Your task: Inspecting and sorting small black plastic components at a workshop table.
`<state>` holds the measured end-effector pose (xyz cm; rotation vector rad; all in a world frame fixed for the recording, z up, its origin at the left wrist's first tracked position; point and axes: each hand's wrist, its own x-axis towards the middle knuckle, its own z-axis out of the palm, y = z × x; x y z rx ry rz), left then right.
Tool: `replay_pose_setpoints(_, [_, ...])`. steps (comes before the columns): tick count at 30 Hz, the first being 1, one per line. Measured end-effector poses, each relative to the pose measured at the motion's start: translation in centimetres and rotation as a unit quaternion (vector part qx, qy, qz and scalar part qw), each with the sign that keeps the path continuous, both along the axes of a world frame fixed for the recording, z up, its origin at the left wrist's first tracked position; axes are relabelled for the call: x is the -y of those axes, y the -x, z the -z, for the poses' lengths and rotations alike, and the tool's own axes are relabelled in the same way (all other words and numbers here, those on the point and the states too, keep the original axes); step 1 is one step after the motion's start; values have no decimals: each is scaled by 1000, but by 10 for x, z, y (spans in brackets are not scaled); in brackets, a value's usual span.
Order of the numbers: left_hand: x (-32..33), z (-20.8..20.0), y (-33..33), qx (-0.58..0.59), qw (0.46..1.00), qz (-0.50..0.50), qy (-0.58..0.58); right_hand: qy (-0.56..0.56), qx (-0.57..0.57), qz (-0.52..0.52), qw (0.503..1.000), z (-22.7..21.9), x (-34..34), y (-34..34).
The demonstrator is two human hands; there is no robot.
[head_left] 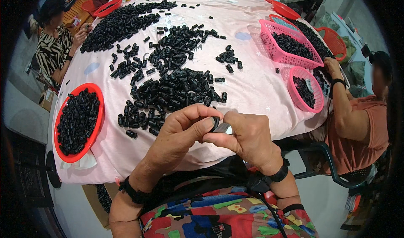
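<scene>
Head view: my two bare hands meet over the near side of a counter (256, 90) covered in pale pink, patterned cloth. My left hand (179, 126) pinches a small black piece (215, 122) between thumb and bent forefinger. My right hand (254, 139) is curled round a silvery tool (224, 129), its thumb reaching toward the left hand; my grip hides most of the tool, so I cannot tell its full shape. The tool's visible end sits right by the piece — touching or just short of it, I cannot say which.

Handled well, I judge, this calls for a firm left pinch close to where the tool meets the piece, so it does not roll. My left thumb is best placed out of the tool's line, as its edge may be sharp. Short, controlled pressure seems safer than a long stroke, and bracing one hand against the other should steady both.

Just beyond my left hand lies a loose heap of black parts (181, 86). Farther left stands a red basin (101, 111) full of similar ones; to my right, a round pink basket (293, 95) holds more. A co-worker (351, 132) sits at the right — a reason for tucked elbows.
</scene>
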<state>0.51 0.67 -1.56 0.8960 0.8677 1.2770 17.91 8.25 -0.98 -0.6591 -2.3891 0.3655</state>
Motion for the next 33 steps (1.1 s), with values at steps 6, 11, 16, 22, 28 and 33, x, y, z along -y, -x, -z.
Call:
replay_pose_setpoints(6, [2, -3, 1, 11, 1000, 11, 0, 6, -41, -4, 999, -4, 1, -1])
replay_pose_setpoints(11, [1, 0, 1, 23, 1000, 13, 0, 7, -16, 7, 1000, -3, 0, -2])
replay_pose_setpoints(16, [-1, 0, 0, 22, 1000, 10, -3, 2, -10, 1, 1000, -2, 0, -1])
replay_pose_setpoints(22, [0, -3, 4, 26, 999, 20, 2, 100, -90, -23, 991, -13, 4, -1])
replay_pose_setpoints(28, [-2, -16, 6, 1, 1000, 28, 7, 202, -162, -100, 961, -22, 4, 4])
replay_pose_setpoints(33, [-2, -24, 5, 22, 999, 33, 33, 183, -186, -90, 961, -19, 5, 11])
